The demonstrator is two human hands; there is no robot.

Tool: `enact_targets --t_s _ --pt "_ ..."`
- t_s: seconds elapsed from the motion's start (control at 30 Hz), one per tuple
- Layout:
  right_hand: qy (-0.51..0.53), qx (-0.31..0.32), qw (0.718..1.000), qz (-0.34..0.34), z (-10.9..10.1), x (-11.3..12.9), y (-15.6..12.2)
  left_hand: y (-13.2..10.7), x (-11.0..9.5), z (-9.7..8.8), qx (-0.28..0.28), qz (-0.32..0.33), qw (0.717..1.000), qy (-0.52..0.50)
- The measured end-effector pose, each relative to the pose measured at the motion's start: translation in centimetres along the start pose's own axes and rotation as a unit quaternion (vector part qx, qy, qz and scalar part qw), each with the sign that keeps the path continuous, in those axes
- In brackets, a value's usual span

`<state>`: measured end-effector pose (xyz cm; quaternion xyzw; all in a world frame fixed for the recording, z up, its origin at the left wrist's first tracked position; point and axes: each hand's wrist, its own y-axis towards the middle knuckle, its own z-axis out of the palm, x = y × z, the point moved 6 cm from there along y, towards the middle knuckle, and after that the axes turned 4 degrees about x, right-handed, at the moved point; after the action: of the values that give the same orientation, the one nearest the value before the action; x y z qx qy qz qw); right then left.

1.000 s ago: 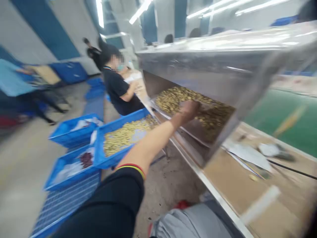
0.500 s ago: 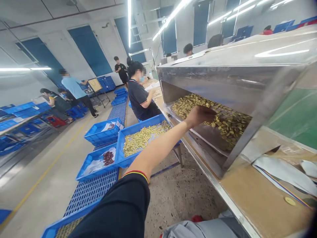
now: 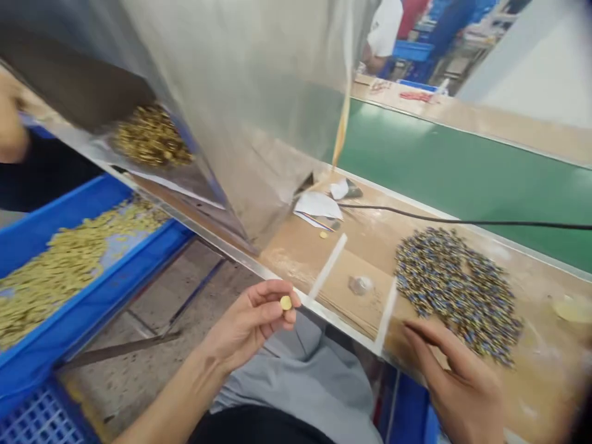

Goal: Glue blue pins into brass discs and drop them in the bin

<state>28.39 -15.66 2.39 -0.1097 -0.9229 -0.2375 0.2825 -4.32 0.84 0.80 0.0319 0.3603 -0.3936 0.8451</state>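
Note:
My left hand [image 3: 254, 320] pinches a small round gold-coloured disc [image 3: 286, 303] between thumb and fingers, in front of the table edge. To the right, my right hand [image 3: 456, 376] is at the near side of a pile of small dark, gold and blue pieces [image 3: 457, 290] on the table. Its thumb and forefinger meet at the tips; whatever is between them, if anything, is too small to tell. Many similar gold discs [image 3: 152, 135] lie in the metal box [image 3: 277, 92] at the left.
Pale yellow discs [image 3: 69, 259] cover the bottom of a blue crate [image 3: 152, 237] at the left, beside another person's arm [image 3: 10, 123]. On the table are a clear lump [image 3: 361, 284], paper scraps [image 3: 319, 206] and a black cable [image 3: 444, 219]. Behind runs a green belt [image 3: 444, 160].
My left hand has come out of the metal box and back in front of me, now with a gold disc. The view has turned right and down, and my right hand has come into sight.

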Motion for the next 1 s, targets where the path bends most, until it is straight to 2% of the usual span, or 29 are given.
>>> enact_targets --t_s 0.07,0.13,0.23,0.47,0.63,0.77,0.87,1.0 --pt "-0.017 0.029 0.999 -0.010 0.7 0.1 -0.5 1.3 1.9 0.0 0.002 -0.018 1.000 -0.025" --pt "-0.013 0.043 0.999 -0.013 1.7 0.2 -0.5 2.1 2.7 0.1 0.004 -0.029 0.999 -0.031" --pt "-0.007 0.039 0.999 0.001 2.2 0.2 -0.4 2.6 3.0 0.3 0.010 -0.039 0.999 -0.028" --pt "-0.001 0.016 0.999 0.041 1.2 0.5 -0.5 3.4 3.2 0.4 0.011 -0.049 0.999 -0.013" --pt "0.103 -0.022 0.987 0.125 1.3 1.5 0.4 3.9 3.7 0.2 0.014 -0.070 0.997 -0.020" --pt "0.178 -0.039 0.980 0.081 2.3 3.6 3.2 4.1 4.0 0.2 0.024 -0.086 0.996 -0.003" --pt "0.148 -0.045 0.987 0.033 3.1 4.8 5.3 4.1 4.0 0.2 0.025 -0.095 0.994 0.038" --pt "0.083 -0.030 0.996 -0.007 3.9 5.4 6.9 3.9 4.0 0.3 0.036 -0.090 0.994 0.043"
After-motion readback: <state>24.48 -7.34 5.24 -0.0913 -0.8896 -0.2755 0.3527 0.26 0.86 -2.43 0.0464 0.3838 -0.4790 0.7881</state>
